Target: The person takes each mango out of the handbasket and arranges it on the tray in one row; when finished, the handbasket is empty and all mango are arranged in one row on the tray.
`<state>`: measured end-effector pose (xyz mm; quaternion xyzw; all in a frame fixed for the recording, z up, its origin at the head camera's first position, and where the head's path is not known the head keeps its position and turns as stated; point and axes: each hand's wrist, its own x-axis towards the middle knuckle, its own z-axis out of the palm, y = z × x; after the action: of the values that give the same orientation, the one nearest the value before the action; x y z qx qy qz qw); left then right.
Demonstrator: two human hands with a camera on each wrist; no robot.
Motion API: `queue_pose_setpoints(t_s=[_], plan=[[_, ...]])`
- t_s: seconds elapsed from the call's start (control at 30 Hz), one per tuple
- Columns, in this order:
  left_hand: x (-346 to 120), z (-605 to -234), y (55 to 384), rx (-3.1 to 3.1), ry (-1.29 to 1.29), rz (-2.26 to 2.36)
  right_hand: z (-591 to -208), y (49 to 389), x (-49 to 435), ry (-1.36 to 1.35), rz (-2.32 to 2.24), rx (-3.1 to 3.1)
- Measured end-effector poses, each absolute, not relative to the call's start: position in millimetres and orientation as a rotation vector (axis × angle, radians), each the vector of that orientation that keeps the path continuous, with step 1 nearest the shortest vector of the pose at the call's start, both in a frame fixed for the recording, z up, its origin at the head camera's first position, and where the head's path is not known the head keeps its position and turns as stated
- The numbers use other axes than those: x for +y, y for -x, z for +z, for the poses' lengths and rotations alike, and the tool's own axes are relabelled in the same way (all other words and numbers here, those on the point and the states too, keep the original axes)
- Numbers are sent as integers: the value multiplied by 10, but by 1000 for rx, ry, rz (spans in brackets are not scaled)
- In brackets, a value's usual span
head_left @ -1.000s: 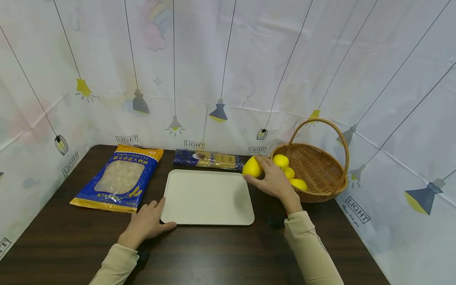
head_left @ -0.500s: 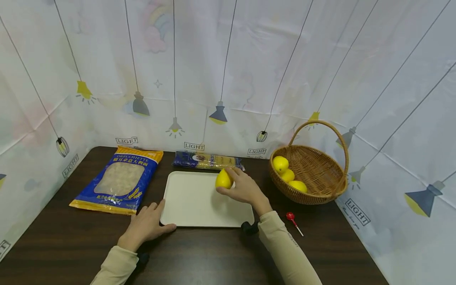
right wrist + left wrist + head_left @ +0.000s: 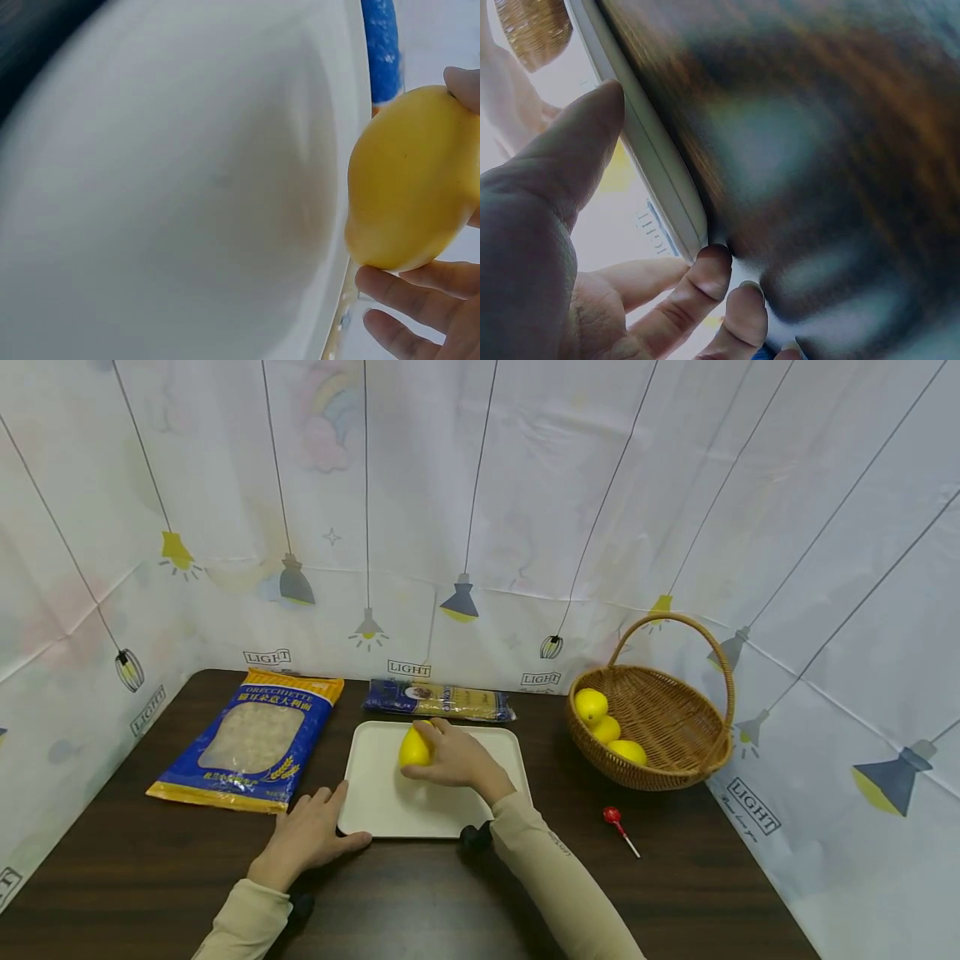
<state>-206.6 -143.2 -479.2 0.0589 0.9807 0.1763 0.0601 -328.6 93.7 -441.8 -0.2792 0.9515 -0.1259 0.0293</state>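
My right hand holds a yellow lemon over the left-middle part of a white rectangular tray. In the right wrist view the thumb and fingertips grip the lemon from both sides, and the tray's pale surface fills the left. My left hand rests at the tray's front left corner, thumb along the front edge and fingers spread by the left side. The left wrist view shows that thumb touching the tray's rim.
Right of the tray stands a wicker basket with three lemons inside. A red lollipop lies before it. Behind the tray is a long pasta packet; a blue and yellow orecchiette bag lies at left. A printed curtain hangs behind.
My right hand has carried the lemon left from beside the basket to over the tray, uncovering the lollipop. My left hand has stayed at the tray's corner.
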Motion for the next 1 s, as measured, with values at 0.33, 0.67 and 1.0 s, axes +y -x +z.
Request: queue_pose_setpoints(t_s=[0.33,0.67,1.0], plan=[[-1438,-4807,2066,2977,-186,525,-4374,3349,597,975,-268,2910],[-1448,-4801,2065,2976,-176,534,-4336,3418,316,1018,-148,2865],[-1439,-4803,2071,2971,-184,524,-4390,3440,209,1009,-88,2836]])
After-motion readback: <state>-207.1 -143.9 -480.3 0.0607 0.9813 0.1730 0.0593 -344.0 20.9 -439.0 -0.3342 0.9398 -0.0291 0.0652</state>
